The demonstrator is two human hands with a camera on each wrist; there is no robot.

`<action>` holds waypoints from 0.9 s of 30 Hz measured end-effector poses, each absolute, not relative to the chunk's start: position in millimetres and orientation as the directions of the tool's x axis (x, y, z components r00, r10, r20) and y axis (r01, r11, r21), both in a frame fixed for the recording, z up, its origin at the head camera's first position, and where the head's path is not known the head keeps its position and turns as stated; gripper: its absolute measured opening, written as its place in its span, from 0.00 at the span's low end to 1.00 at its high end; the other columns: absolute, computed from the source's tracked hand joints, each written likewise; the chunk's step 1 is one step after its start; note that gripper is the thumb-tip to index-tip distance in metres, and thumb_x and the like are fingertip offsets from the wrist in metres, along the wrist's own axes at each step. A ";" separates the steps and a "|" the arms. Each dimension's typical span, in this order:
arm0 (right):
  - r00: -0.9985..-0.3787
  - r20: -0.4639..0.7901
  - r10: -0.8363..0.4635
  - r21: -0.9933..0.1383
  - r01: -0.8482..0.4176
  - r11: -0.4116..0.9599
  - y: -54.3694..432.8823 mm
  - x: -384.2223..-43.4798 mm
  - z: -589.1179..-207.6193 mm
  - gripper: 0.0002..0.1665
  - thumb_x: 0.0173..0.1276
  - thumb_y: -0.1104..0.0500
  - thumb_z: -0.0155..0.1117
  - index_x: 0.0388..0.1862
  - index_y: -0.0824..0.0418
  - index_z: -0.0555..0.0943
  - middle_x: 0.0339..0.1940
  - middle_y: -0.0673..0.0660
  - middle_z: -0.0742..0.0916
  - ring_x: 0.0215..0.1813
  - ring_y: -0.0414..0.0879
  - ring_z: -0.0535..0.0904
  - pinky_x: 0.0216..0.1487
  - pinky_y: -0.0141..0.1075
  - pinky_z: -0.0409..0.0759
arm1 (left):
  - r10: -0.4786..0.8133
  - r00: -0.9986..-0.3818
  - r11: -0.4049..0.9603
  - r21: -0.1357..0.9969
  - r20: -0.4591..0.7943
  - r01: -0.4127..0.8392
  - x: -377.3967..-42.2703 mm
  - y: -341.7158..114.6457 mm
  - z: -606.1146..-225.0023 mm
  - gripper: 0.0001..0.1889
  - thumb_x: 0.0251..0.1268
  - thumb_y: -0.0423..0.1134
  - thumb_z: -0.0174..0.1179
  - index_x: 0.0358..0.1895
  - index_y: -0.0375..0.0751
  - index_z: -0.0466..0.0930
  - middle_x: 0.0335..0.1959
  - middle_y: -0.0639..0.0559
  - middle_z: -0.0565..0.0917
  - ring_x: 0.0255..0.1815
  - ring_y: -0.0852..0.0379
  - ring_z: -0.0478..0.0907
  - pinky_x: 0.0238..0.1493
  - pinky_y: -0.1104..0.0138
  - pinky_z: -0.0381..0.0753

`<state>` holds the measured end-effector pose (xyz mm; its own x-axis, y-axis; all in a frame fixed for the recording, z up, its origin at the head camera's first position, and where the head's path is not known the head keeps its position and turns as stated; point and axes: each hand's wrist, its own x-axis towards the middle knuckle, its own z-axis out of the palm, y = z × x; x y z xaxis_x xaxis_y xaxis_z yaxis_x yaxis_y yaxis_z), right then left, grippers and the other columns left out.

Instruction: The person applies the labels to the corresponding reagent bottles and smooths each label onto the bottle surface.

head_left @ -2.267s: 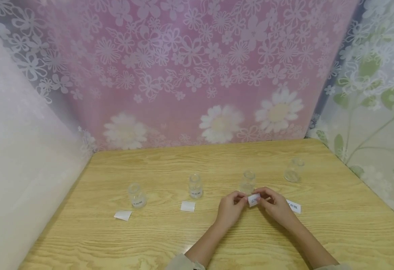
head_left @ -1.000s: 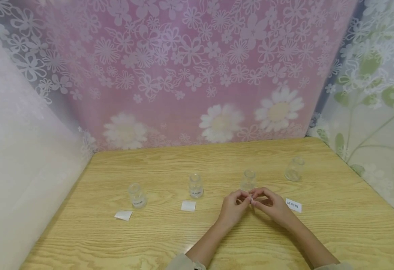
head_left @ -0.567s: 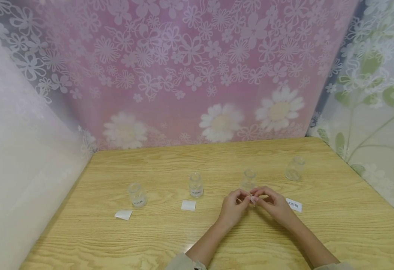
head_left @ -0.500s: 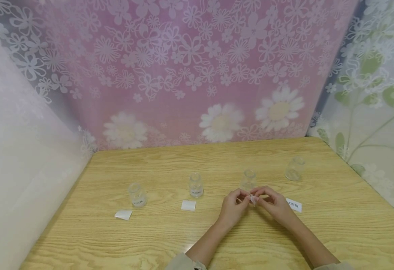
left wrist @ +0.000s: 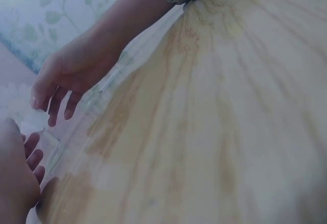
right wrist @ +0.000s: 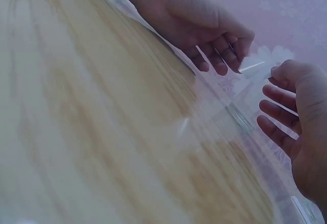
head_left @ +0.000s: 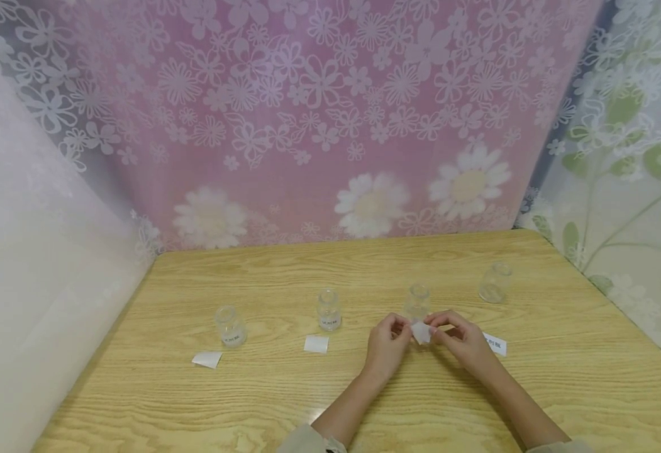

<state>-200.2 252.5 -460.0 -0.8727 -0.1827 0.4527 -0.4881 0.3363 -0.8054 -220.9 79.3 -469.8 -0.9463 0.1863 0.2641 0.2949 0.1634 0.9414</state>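
Fingertips of both hands have drawn slightly apart since half a second ago, and the white label (head_left: 422, 333), then bunched between them, now shows a blank face. Left hand (head_left: 385, 348): grip of thumb and finger clamped on the label's left edge. Right hand (head_left: 467, 346): grip clamped likewise on its right edge. Label position: raised above the wood-grain surface (head_left: 262, 402), on the near side of an upright glass jar (head_left: 419, 304), whose lower part is partly hidden. Beside the right hand lies a printed slip (head_left: 497, 345), its left end covered. Further left, two jars, the leftmost jar (head_left: 230, 327) and its neighbour (head_left: 328, 309), bear dark-printed labels; a blank slip (head_left: 207, 359) and a second blank slip (head_left: 316, 344) lie near them. One more jar (head_left: 494, 283) stands at far right.
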 end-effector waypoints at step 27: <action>-0.897 0.417 -0.144 -0.819 -0.440 0.367 254.4 -199.8 -460.0 0.02 0.66 0.67 0.57 0.36 0.62 0.78 0.44 0.62 0.81 0.39 0.45 0.78 0.32 0.37 0.79 | -0.028 -0.920 0.390 0.852 0.391 0.350 -222.5 72.9 -469.4 0.01 0.60 0.30 0.56 0.32 0.37 0.73 0.23 0.60 0.71 0.24 0.66 0.69 0.24 0.74 0.72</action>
<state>-199.8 254.4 -460.0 -0.8972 -0.1443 0.4173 -0.4401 0.3674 -0.8193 -222.5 72.9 -469.4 -0.9200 -0.0285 0.3908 0.3497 0.3901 0.8518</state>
